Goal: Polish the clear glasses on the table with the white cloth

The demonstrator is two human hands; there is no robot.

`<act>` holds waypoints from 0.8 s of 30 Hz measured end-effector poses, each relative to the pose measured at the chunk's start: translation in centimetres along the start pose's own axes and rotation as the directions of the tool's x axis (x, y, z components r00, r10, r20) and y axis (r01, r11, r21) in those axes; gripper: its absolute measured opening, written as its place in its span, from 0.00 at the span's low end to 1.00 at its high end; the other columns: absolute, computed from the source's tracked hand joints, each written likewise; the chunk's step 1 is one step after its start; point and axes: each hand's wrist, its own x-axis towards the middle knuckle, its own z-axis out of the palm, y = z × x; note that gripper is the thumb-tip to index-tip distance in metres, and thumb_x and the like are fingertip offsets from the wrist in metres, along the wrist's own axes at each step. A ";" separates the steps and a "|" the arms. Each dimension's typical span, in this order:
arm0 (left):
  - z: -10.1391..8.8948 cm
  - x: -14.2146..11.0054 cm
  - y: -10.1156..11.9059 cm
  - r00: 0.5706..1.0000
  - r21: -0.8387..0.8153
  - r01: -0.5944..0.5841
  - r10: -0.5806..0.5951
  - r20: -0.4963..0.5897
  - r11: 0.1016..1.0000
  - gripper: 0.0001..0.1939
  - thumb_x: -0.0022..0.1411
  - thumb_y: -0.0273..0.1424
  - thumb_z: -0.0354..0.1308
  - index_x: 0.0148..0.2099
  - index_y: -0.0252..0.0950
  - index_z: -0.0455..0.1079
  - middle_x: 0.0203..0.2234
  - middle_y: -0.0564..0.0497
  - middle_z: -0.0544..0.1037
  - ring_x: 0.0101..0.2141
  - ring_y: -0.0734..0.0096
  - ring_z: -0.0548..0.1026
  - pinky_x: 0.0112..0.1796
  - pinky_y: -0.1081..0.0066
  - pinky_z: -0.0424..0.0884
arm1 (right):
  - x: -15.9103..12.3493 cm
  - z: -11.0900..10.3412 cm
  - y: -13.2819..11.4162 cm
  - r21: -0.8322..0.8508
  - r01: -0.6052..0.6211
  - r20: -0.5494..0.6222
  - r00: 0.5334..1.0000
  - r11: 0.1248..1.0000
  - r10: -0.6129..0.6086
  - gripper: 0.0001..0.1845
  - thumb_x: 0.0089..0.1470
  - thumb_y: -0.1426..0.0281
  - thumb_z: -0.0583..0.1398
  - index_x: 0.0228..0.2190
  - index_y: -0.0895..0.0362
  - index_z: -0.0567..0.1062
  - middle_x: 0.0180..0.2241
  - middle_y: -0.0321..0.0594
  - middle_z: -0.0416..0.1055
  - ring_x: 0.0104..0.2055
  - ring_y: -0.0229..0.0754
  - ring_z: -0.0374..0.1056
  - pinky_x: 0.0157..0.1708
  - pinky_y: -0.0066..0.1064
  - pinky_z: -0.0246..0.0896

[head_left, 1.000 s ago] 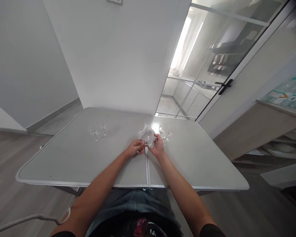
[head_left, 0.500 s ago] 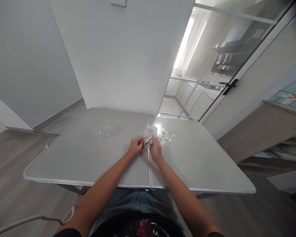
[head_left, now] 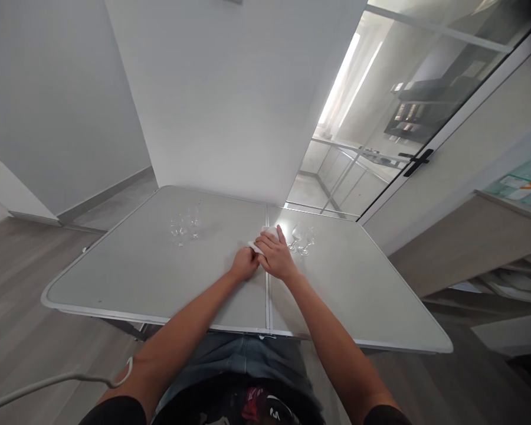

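Over the middle seam of the table, my left hand is closed at the lower end of a wine glass, which is almost wholly hidden by the other hand and the cloth. My right hand lies over the top, its fingers wrapped round a white cloth pressed against the glass. Just right of my right hand stand two clear stemmed glasses, a nearer one and one beside it. Further off to the left is a small group of clear glasses, faint against the tabletop.
The pale grey folding table has a metal rim and a seam down its middle. A white wall rises at its far edge. At the right are a glazed door with a black handle and a wooden shelf unit.
My right hand has turned over from the glass's right side to cover it with the cloth, hiding the bowl that showed before. My left hand stays low beside it. The view has shifted slightly.
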 end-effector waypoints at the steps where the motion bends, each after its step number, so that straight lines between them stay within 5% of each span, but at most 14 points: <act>1: 0.0 -0.1 0.0 1.000 0.020 -0.017 0.017 -0.010 1.000 0.12 0.55 0.27 0.55 0.20 0.37 0.61 0.15 0.51 0.69 0.18 0.74 0.60 0.25 0.70 0.51 | 0.6 -0.6 -0.1 0.036 -0.028 0.025 0.999 0.999 0.027 0.15 0.57 0.72 0.55 0.43 0.52 0.77 0.44 0.42 0.76 0.55 0.50 0.65 0.69 0.54 0.33; 4: -0.1 -0.4 0.1 0.997 -0.001 -0.080 0.080 0.019 0.997 0.12 0.60 0.31 0.56 0.24 0.37 0.67 0.17 0.52 0.70 0.19 0.73 0.61 0.26 0.70 0.52 | 1.9 -2.6 0.5 0.180 -0.194 0.138 0.976 0.964 0.171 0.10 0.56 0.71 0.56 0.24 0.53 0.73 0.28 0.39 0.72 0.39 0.46 0.65 0.56 0.44 0.55; 6: -0.4 -0.5 0.4 0.989 -0.051 -0.118 0.122 0.085 0.992 0.11 0.61 0.34 0.59 0.27 0.37 0.70 0.18 0.52 0.71 0.20 0.72 0.64 0.27 0.71 0.54 | 2.3 -3.6 1.6 0.318 -0.363 0.256 0.922 0.876 0.290 0.15 0.56 0.69 0.56 0.19 0.54 0.69 0.20 0.36 0.65 0.31 0.43 0.62 0.42 0.37 0.59; 8: -0.7 -0.6 0.6 0.984 -0.085 -0.125 0.134 0.120 0.989 0.11 0.60 0.36 0.61 0.27 0.38 0.71 0.19 0.53 0.71 0.21 0.72 0.65 0.28 0.71 0.55 | 2.0 -4.2 3.2 0.494 -0.510 0.381 0.855 0.704 0.351 0.14 0.55 0.68 0.56 0.19 0.54 0.70 0.20 0.33 0.64 0.28 0.40 0.59 0.33 0.32 0.56; 10: -1.0 -0.5 0.8 0.986 -0.094 -0.112 0.123 0.114 0.989 0.12 0.60 0.36 0.62 0.26 0.37 0.71 0.18 0.53 0.70 0.21 0.72 0.65 0.28 0.72 0.55 | 1.3 -4.0 4.5 0.680 -0.592 0.447 0.803 0.433 0.395 0.08 0.52 0.67 0.60 0.23 0.55 0.74 0.22 0.32 0.68 0.28 0.38 0.60 0.30 0.30 0.55; 12: -1.2 -0.4 0.9 0.987 -0.108 -0.110 0.122 0.105 0.988 0.13 0.61 0.37 0.61 0.26 0.37 0.70 0.18 0.54 0.69 0.21 0.73 0.64 0.28 0.72 0.55 | 0.5 -3.3 5.2 0.830 -0.543 0.407 0.746 0.128 0.527 0.06 0.49 0.66 0.62 0.25 0.56 0.74 0.22 0.32 0.68 0.27 0.38 0.62 0.28 0.29 0.57; 15: -1.3 -0.3 0.9 0.987 -0.151 -0.117 0.132 0.094 0.982 0.15 0.63 0.39 0.59 0.26 0.36 0.69 0.18 0.55 0.67 0.21 0.75 0.62 0.28 0.73 0.55 | -0.2 -1.6 4.9 0.917 -0.392 0.352 0.702 -0.077 0.619 0.11 0.51 0.60 0.60 0.27 0.55 0.74 0.23 0.33 0.69 0.29 0.41 0.67 0.30 0.30 0.62; 21: -1.0 -0.2 0.8 0.993 -0.337 -0.058 0.090 0.082 0.940 0.20 0.65 0.44 0.55 0.27 0.35 0.65 0.15 0.57 0.66 0.19 0.77 0.62 0.26 0.74 0.57 | -0.1 1.6 2.0 0.964 -0.175 0.266 0.702 -0.202 0.660 0.13 0.54 0.56 0.55 0.32 0.52 0.72 0.28 0.36 0.73 0.34 0.43 0.70 0.33 0.33 0.67; 24: -0.9 -0.2 0.9 0.998 -0.430 0.010 0.021 0.067 0.903 0.22 0.65 0.46 0.55 0.26 0.35 0.64 0.15 0.57 0.65 0.18 0.77 0.63 0.24 0.75 0.59 | -0.1 3.3 0.5 0.979 0.010 0.151 0.634 -0.203 0.759 0.11 0.55 0.58 0.55 0.31 0.52 0.71 0.30 0.34 0.72 0.34 0.40 0.69 0.33 0.31 0.67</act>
